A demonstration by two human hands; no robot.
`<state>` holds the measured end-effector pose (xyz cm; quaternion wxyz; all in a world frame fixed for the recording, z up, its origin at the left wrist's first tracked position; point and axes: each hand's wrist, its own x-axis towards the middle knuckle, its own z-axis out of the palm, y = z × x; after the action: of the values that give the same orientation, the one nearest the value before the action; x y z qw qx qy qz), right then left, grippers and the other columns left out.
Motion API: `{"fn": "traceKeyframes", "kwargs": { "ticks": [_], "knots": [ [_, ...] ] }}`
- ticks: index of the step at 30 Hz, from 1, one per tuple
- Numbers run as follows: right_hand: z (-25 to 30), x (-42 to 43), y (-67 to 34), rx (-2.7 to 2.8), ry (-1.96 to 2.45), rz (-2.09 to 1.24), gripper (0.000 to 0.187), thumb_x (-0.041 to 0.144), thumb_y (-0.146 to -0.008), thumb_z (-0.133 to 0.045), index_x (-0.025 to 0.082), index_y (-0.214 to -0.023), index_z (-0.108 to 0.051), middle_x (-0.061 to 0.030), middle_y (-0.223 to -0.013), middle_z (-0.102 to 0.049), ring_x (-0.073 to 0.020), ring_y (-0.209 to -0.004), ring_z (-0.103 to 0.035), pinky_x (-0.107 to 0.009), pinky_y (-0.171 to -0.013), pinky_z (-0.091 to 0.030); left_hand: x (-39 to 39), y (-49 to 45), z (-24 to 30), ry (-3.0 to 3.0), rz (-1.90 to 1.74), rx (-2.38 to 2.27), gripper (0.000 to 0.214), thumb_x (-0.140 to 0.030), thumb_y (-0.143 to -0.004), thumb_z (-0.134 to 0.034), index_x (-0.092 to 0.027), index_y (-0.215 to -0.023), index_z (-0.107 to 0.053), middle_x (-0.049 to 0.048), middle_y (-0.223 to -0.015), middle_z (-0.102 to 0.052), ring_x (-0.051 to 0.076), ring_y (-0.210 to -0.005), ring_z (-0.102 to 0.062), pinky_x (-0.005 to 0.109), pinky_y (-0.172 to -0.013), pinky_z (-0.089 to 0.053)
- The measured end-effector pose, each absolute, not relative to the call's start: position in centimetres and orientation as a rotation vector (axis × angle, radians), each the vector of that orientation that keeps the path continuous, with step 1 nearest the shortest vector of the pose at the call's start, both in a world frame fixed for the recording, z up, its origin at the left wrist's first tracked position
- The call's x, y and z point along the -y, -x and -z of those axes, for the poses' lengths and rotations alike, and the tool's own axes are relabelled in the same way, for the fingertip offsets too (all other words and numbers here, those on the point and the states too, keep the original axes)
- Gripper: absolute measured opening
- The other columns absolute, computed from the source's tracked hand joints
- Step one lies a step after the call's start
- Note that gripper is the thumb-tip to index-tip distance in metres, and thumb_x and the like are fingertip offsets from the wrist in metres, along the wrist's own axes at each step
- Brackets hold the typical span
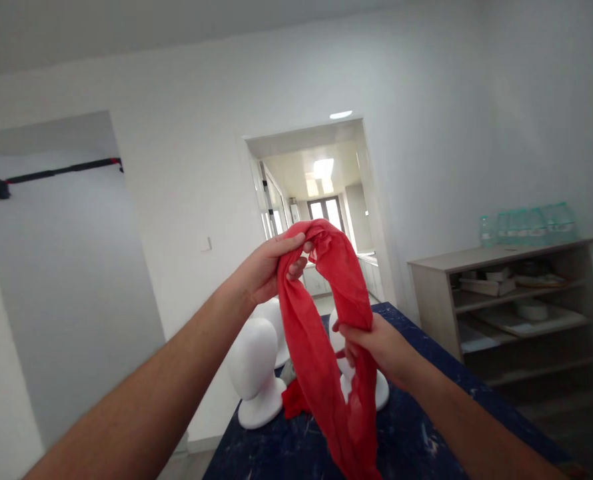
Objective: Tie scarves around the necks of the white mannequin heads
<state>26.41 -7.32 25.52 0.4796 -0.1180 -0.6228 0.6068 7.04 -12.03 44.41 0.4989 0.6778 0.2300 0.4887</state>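
Note:
A long red scarf [306,347] hangs in a loop in front of me, its lower end dropping past the bottom of the view. At the top left of the loop my left hand [281,263] is closed around the cloth, thumb over it. My right hand [364,347] grips the right strand lower down. Behind the scarf stand white foam mannequin heads: one at the left [256,373], one further back [271,317], and one partly hidden behind the scarf and my right hand [381,390]. A piece of darker red cloth [294,400] lies between them.
The heads stand on a dark blue marbled table [406,433]. To the right is a shelf unit [441,267] with trays inside and several plastic bottles [531,225] on top. A doorway [371,220] opens behind the table.

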Motion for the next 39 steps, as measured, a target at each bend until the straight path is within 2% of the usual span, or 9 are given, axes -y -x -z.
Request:
{"fn": "traceKeyframes", "kwargs": {
  "ticks": [3,8,17,21,25,30,32,35,39],
  "knots": [
    [-27.6,7.1,-29.0,1.486,0.219,-1.541,0.029,0.045,-0.090,-0.074,0.018,-0.096,-0.067,0.0128,-0.051,-0.043,-0.0066,-0.041,-0.037,-0.034,-0.061,-0.062,11.6,-5.0,-44.6,-1.637,-1.166,-0.590,0.019,-0.026,-0.089,-0.077,-0.014,-0.102,-0.071,-0.0014,-0.076,-0.070,0.003,-0.043,-0.053,0.012,-0.038,-0.043],
    [-30.6,6.7,-32.4,1.568,0.152,-1.479,0.023,0.039,-0.095,-0.069,0.018,-0.103,-0.068,0.0124,-0.055,-0.046,-0.0036,-0.038,-0.026,-0.025,-0.049,-0.057,10.3,-2.1,-44.6,-1.648,-1.206,-0.639,0.020,-0.023,-0.085,-0.078,-0.014,-0.100,-0.069,-0.0027,-0.065,-0.067,0.006,-0.039,-0.054,0.013,-0.036,-0.045],
    [-27.9,6.5,-31.5,1.872,0.315,-1.536,0.032,0.040,-0.088,-0.078,0.017,-0.109,-0.071,0.0039,-0.069,-0.064,-0.0111,-0.055,-0.060,-0.028,-0.059,-0.057,10.5,-3.2,-44.6,-1.595,-1.187,-0.612,0.011,-0.021,-0.088,-0.072,-0.015,-0.096,-0.069,-0.0004,-0.069,-0.068,0.006,-0.041,-0.056,0.012,-0.038,-0.048],
    [-26.2,6.7,-29.2,1.855,0.344,-1.552,0.044,0.042,-0.086,-0.082,0.018,-0.121,-0.070,-0.0041,-0.089,-0.077,-0.0191,-0.082,-0.072,-0.037,-0.080,-0.058,11.8,-6.0,-44.2,-1.570,-1.156,-0.594,0.010,-0.021,-0.094,-0.066,-0.015,-0.100,-0.070,0.0000,-0.072,-0.069,0.007,-0.044,-0.059,0.013,-0.042,-0.051],
    [-24.5,7.5,-26.0,1.734,0.123,-1.646,0.072,0.037,-0.074,-0.093,0.025,-0.138,-0.064,-0.0073,-0.127,-0.074,-0.0253,-0.120,-0.067,-0.044,-0.107,-0.050,12.1,-9.0,-43.3,-1.535,-1.084,-0.573,0.012,-0.022,-0.094,-0.068,-0.014,-0.102,-0.070,0.0001,-0.071,-0.068,0.008,-0.048,-0.061,0.015,-0.048,-0.054],
    [-21.0,8.7,-22.5,1.713,-0.176,-1.904,0.087,0.043,-0.067,-0.097,0.021,-0.142,-0.060,-0.0133,-0.123,-0.077,-0.0337,-0.123,-0.068,-0.048,-0.105,-0.050,10.6,-10.8,-41.6,-1.435,-1.032,-0.571,0.017,-0.029,-0.096,-0.069,-0.012,-0.095,-0.071,0.0002,-0.065,-0.064,0.007,-0.048,-0.059,0.016,-0.051,-0.053],
    [-19.4,8.9,-21.9,1.722,-0.278,-2.031,0.096,0.044,-0.065,-0.097,0.020,-0.148,-0.054,-0.0116,-0.109,-0.081,-0.0325,-0.114,-0.073,-0.050,-0.110,-0.046,9.6,-10.5,-40.8,-1.387,-1.043,-0.587,0.022,-0.033,-0.097,-0.068,-0.012,-0.093,-0.071,0.0003,-0.063,-0.063,0.008,-0.048,-0.058,0.015,-0.049,-0.051],
    [-17.5,8.4,-22.7,1.733,-0.338,-2.178,0.076,0.039,-0.070,-0.093,0.014,-0.135,-0.063,0.0025,-0.066,-0.073,-0.0199,-0.068,-0.076,-0.051,-0.111,-0.046,7.8,-9.1,-39.6,-1.322,-1.092,-0.595,0.023,-0.034,-0.096,-0.068,-0.012,-0.090,-0.070,0.0001,-0.062,-0.061,0.008,-0.049,-0.057,0.015,-0.047,-0.049],
    [-17.3,5.3,-28.1,1.748,-0.098,-2.232,0.033,0.032,-0.083,-0.081,0.014,-0.108,-0.069,0.0149,-0.048,-0.045,-0.0035,-0.034,-0.036,-0.036,-0.066,-0.062,5.4,-5.7,-38.4,-1.224,-1.252,-0.534,0.013,-0.019,-0.091,-0.067,-0.015,-0.080,-0.061,-0.0055,-0.059,-0.053,0.005,-0.043,-0.046,0.016,-0.043,-0.044]
  ]
}}
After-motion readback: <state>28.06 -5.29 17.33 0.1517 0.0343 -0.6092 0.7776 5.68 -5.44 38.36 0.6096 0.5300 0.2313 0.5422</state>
